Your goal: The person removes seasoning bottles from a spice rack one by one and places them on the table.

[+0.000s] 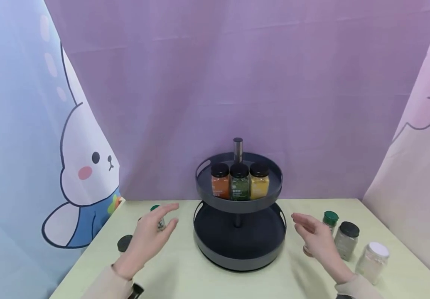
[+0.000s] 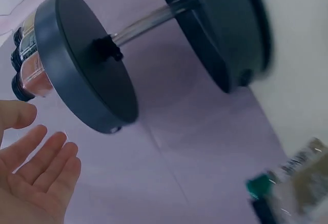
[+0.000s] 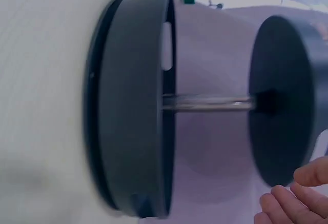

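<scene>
A dark grey two-tier round rack stands mid-table. Its upper tray (image 1: 239,205) carries three black-lidded square spice jars side by side: an orange one (image 1: 220,187), a green one (image 1: 239,189) and a yellow one (image 1: 259,187). Nothing lies on the visible floor of the lower tray (image 1: 239,264). To the rack's left, my left hand (image 1: 149,236) hovers with fingers extended and thumb apart, holding nothing. My right hand (image 1: 316,241) is on the other side, likewise holding nothing, fingers pointing toward the rack. Neither hand touches the rack in the head view.
Right of my right hand stand a green-capped jar (image 1: 330,219), a black-lidded greyish jar (image 1: 346,244) and a white-lidded clear jar (image 1: 373,262). Behind my left hand are a green-capped jar (image 1: 160,225) and a black-lidded one (image 1: 124,242), partly hidden. A purple curtain (image 1: 237,83) hangs behind the table.
</scene>
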